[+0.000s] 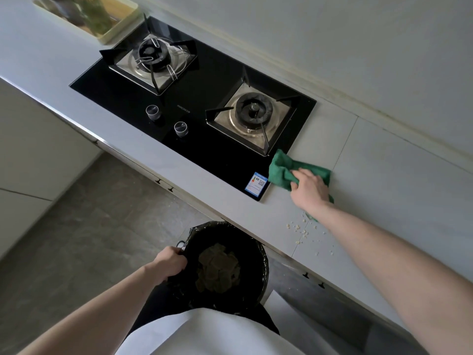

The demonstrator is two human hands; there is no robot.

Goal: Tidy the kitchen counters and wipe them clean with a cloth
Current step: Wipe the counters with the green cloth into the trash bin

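Bin point(258, 254), black liner, held below counter edge; holds brownish crumpled scraps point(218, 271). My left hand point(172, 261) grips bin rim, fingers curled over liner. My right hand point(311, 189) clutches green cloth point(282, 169) on counter point(384, 180), just beside black gas hob point(199, 108). Pale crumbs point(303, 230) scattered on counter near front edge, beside my right forearm. Yellow tray point(112, 34) at far end, contents blurred. Grey tile floor point(84, 226) below.

Glossy black glass hob point(199, 80); green cloth point(284, 170).
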